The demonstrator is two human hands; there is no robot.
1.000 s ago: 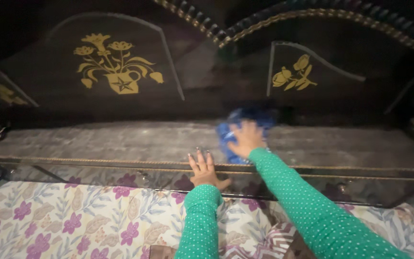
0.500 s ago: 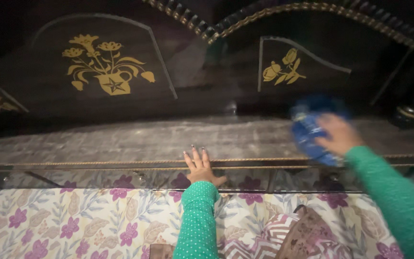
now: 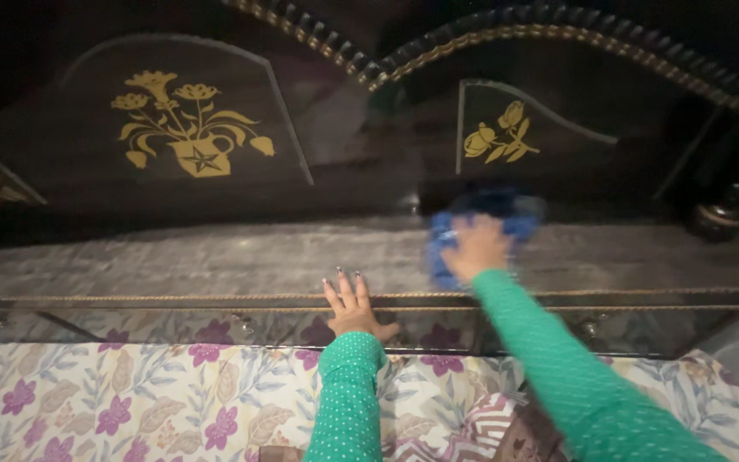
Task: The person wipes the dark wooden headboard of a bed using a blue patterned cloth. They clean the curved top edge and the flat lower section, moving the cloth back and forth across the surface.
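My right hand point(image 3: 475, 245) presses a blue cloth point(image 3: 442, 233) flat on the dusty dark shelf point(image 3: 215, 257) of a wooden headboard, a little right of centre. The cloth shows around my fingers, blurred with motion. My left hand point(image 3: 351, 306) rests palm down on the shelf's front edge with its fingers spread, holding nothing. Both arms wear green sleeves with white dots.
The headboard back point(image 3: 344, 128) rises behind the shelf, dark with gold flower motifs point(image 3: 190, 128) and a beaded gold trim. A floral bedsheet point(image 3: 130, 402) lies below. A patterned cushion point(image 3: 506, 428) lies under my right arm. A round knob point(image 3: 720, 214) stands at the shelf's right end.
My right hand swept the cloth to the right along the shelf, then back left to just right of centre. My left hand stayed put.
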